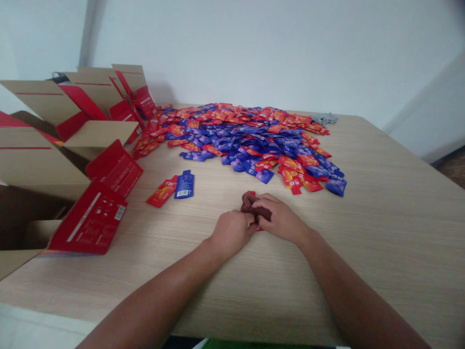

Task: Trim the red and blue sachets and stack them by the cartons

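Observation:
At the middle of the table, my left hand [232,233] and my right hand [281,218] come together on a crumpled brown cloth [248,200]. The fingers of both hands are closed on it. Bits of a red packet [252,193] show under and beside the cloth; most of it is hidden. To the left of my hands, a red-orange packet [162,192] and a blue packet [185,185] lie side by side, their edges close together. Beyond my hands spreads a large heap of red and blue packets [247,138].
Open cardboard boxes with red printed flaps [90,220] crowd the left side of the wooden table [392,203], their flaps sticking out toward the middle. A grey crumpled item [324,118] lies behind the heap's right end. A white wall [276,53] stands behind the table.

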Demonstrator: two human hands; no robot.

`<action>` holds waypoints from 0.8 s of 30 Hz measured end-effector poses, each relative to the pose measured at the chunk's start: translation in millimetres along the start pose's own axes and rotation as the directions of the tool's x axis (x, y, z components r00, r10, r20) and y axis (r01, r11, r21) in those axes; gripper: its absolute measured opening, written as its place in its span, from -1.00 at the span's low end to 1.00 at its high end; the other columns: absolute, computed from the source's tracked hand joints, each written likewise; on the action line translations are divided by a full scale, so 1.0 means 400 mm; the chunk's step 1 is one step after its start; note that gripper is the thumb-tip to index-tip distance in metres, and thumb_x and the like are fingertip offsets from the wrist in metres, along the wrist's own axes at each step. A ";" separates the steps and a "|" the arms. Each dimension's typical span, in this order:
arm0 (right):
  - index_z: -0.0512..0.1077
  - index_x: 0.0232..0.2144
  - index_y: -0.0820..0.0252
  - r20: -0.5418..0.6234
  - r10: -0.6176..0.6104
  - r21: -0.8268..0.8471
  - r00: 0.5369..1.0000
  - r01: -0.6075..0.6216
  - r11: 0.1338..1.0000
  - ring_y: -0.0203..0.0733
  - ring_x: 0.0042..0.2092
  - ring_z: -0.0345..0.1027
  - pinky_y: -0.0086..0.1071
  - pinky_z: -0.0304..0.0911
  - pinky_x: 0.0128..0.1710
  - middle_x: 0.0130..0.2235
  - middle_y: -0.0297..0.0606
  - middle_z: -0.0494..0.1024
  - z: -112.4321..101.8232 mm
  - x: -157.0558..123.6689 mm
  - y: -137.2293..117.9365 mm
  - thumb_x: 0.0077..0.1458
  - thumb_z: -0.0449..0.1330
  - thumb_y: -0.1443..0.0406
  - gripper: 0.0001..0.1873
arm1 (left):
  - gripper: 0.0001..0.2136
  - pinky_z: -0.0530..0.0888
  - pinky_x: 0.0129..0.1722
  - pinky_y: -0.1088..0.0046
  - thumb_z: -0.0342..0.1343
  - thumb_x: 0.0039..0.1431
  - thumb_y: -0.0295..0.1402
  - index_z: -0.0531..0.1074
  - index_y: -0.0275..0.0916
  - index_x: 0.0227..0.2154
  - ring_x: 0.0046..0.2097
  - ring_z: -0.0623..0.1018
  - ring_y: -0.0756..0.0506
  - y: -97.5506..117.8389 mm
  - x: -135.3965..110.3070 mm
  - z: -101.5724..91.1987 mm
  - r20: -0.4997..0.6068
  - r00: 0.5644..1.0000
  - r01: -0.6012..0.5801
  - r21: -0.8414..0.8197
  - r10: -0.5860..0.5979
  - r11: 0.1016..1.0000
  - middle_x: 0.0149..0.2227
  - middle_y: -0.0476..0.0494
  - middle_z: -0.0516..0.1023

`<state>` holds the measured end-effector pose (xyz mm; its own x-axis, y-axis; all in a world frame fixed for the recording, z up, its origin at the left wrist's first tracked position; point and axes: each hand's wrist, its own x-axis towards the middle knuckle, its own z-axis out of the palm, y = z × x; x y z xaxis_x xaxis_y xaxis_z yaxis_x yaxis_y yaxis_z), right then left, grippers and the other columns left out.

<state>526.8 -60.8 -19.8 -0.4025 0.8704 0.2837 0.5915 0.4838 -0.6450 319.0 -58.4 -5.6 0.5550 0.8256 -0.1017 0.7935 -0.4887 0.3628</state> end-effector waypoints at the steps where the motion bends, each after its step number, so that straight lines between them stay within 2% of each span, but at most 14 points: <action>1: 0.57 -0.05 0.01 -0.007 0.012 -0.015 1.000 -0.012 1.000 -0.08 0.04 0.48 -0.18 0.40 0.09 0.02 -0.23 0.56 0.002 0.001 0.001 0.10 0.26 0.48 -0.61 | -0.75 0.42 -0.29 0.35 0.12 0.41 -0.16 0.65 -0.11 -0.26 -0.23 0.67 -0.20 0.001 0.000 0.000 -0.006 1.000 0.007 -0.005 -0.007 1.000 -0.25 -0.15 0.72; 6: 0.55 -0.04 0.04 -0.103 0.090 -0.107 0.991 -0.101 0.989 -0.06 0.06 0.48 -0.17 0.38 0.11 0.04 -0.21 0.56 0.014 0.012 0.041 0.09 0.27 0.46 -0.61 | -0.86 0.45 -0.24 0.34 0.23 0.31 -0.20 0.56 -0.12 -0.19 -0.16 0.66 -0.21 -0.009 0.004 0.001 -0.075 0.996 0.050 -0.026 -0.052 0.998 -0.15 -0.14 0.69; 9: 0.54 0.01 0.08 -0.177 0.166 -0.176 0.970 -0.197 0.964 -0.02 0.05 0.48 -0.15 0.39 0.11 0.03 -0.15 0.56 0.019 0.019 0.066 0.11 0.28 0.43 -0.60 | -0.77 0.47 -0.21 0.32 0.24 0.30 -0.16 0.52 -0.14 -0.08 -0.12 0.66 -0.22 -0.019 0.007 0.001 -0.132 0.985 0.104 -0.030 -0.108 0.994 -0.05 -0.19 0.65; 13: 0.54 0.04 0.11 -0.216 0.226 -0.263 0.950 -0.280 0.923 0.03 0.08 0.46 -0.12 0.37 0.15 0.04 -0.10 0.55 0.026 0.023 0.063 0.16 0.27 0.39 -0.62 | -0.59 0.46 -0.23 0.30 0.23 0.28 0.09 0.49 -0.13 -0.05 -0.14 0.66 -0.25 -0.026 0.008 0.004 -0.122 0.973 0.188 -0.057 -0.194 0.981 -0.07 -0.22 0.65; 16: 0.52 0.06 0.11 -0.223 0.231 -0.290 0.947 -0.290 0.912 0.04 0.11 0.45 -0.12 0.36 0.16 0.06 -0.09 0.54 0.036 0.021 0.042 0.17 0.25 0.40 -0.61 | -0.50 0.46 -0.23 0.29 0.26 0.20 0.18 0.47 -0.12 -0.05 -0.12 0.66 -0.27 -0.024 0.012 0.007 -0.119 0.971 0.199 -0.071 -0.207 0.977 -0.10 -0.21 0.67; 20: 0.52 0.06 0.09 -0.204 0.203 -0.272 0.958 -0.255 0.928 0.02 0.09 0.44 -0.13 0.36 0.16 0.07 -0.11 0.53 0.051 0.021 0.021 0.19 0.24 0.40 -0.62 | -0.47 0.45 -0.28 0.30 0.33 0.09 0.15 0.47 -0.13 -0.05 -0.11 0.68 -0.29 -0.021 0.027 0.005 -0.080 0.959 0.265 -0.087 -0.272 0.960 -0.08 -0.23 0.69; 24: 0.52 0.04 0.07 -0.208 0.179 -0.218 0.962 -0.224 0.950 0.02 0.09 0.45 -0.11 0.37 0.16 0.07 -0.13 0.52 0.061 0.024 0.014 0.19 0.24 0.39 -0.63 | -0.41 0.42 -0.33 0.33 0.40 -0.02 0.12 0.48 -0.14 -0.02 -0.10 0.69 -0.31 -0.028 0.041 -0.009 -0.029 0.950 0.300 -0.194 -0.311 0.934 -0.08 -0.24 0.71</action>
<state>509.2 -52.0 -38.0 -0.1358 0.9426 0.3051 0.8042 0.2847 -0.5217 318.3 -38.2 -8.0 0.2735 0.9444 -0.1827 0.8590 -0.1543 0.4881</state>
